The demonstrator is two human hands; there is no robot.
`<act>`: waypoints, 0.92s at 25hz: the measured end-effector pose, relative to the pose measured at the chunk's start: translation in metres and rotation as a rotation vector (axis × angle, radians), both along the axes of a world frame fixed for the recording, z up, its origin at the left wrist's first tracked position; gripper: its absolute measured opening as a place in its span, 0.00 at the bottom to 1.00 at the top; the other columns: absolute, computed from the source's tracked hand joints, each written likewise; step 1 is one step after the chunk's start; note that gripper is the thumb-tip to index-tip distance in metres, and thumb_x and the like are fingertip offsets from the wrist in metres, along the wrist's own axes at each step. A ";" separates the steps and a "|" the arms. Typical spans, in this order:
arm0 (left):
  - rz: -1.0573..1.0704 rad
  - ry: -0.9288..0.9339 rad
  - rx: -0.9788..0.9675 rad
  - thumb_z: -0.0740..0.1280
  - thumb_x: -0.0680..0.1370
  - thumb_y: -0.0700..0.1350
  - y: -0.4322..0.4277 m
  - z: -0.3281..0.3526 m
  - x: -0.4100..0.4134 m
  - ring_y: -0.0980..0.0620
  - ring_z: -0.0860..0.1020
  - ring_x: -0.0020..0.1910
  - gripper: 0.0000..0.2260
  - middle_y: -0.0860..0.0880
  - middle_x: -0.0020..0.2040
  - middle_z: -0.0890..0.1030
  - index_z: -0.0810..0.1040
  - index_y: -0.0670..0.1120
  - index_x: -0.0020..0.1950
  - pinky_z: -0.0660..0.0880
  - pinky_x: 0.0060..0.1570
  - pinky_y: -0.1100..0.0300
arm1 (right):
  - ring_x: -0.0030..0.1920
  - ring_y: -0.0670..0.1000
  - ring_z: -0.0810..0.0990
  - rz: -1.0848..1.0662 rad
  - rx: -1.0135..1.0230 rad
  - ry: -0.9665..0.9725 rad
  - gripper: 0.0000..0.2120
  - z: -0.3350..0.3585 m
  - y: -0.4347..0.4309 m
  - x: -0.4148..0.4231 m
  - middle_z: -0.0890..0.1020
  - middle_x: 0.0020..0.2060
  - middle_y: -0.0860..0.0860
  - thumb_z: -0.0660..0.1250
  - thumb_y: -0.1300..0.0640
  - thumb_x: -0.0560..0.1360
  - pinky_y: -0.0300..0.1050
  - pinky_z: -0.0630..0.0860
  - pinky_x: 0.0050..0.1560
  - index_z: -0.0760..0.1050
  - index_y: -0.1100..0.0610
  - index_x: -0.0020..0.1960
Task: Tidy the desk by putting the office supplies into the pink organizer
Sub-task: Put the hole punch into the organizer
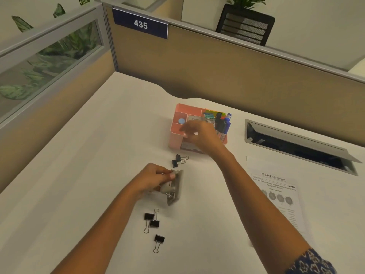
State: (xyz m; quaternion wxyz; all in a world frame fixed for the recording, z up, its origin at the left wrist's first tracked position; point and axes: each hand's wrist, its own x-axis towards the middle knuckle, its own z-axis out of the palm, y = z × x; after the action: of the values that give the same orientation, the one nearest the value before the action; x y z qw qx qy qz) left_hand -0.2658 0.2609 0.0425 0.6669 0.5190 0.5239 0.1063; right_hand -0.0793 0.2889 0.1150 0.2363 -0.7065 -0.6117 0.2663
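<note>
The pink organizer (173,123) stands on the white desk (98,155), divided into compartments. A small blue round thing (181,121) lies in a left compartment; markers (224,125) (black and blue) stand upright in the right one, with a green-labelled box (209,115) and coloured sticky notes (212,111) behind them. The right hand (199,135) hovers over the organizer's front, blurred; whether its fingers grip anything cannot be told. The left hand (156,179) has its fingers closed around a grey metal punch (174,187), just above the desk. Two black binder clips (178,160) lie between the hands, touching each other; three more binder clips (154,224) lie nearer the person. A printed sheet (280,196) lies on the right.
</note>
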 end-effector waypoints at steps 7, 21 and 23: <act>-0.035 -0.218 -0.127 0.63 0.78 0.46 0.033 0.038 0.007 0.52 0.78 0.40 0.10 0.46 0.44 0.82 0.81 0.43 0.53 0.77 0.35 0.62 | 0.62 0.50 0.75 0.262 -0.295 0.277 0.21 0.014 -0.036 0.017 0.78 0.63 0.51 0.66 0.68 0.75 0.45 0.73 0.61 0.75 0.54 0.66; 0.089 -0.367 -0.093 0.65 0.77 0.40 0.068 0.107 0.030 0.50 0.83 0.42 0.06 0.47 0.43 0.85 0.80 0.46 0.51 0.81 0.38 0.57 | 0.56 0.56 0.80 0.028 0.018 0.382 0.11 0.025 -0.007 0.040 0.81 0.51 0.52 0.70 0.65 0.74 0.47 0.79 0.56 0.80 0.58 0.55; 0.094 -0.366 -0.083 0.65 0.76 0.35 0.078 0.115 0.035 0.46 0.83 0.46 0.08 0.43 0.47 0.84 0.80 0.43 0.52 0.80 0.37 0.56 | 0.55 0.56 0.81 0.024 0.077 0.394 0.13 0.027 0.002 0.039 0.82 0.53 0.55 0.67 0.69 0.74 0.50 0.80 0.56 0.80 0.60 0.56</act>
State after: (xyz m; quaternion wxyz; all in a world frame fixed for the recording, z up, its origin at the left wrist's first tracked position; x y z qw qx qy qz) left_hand -0.2310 0.3387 0.1575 0.7662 0.4379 0.4216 0.2081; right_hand -0.0406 0.2912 0.1420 0.3749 -0.6238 -0.5719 0.3786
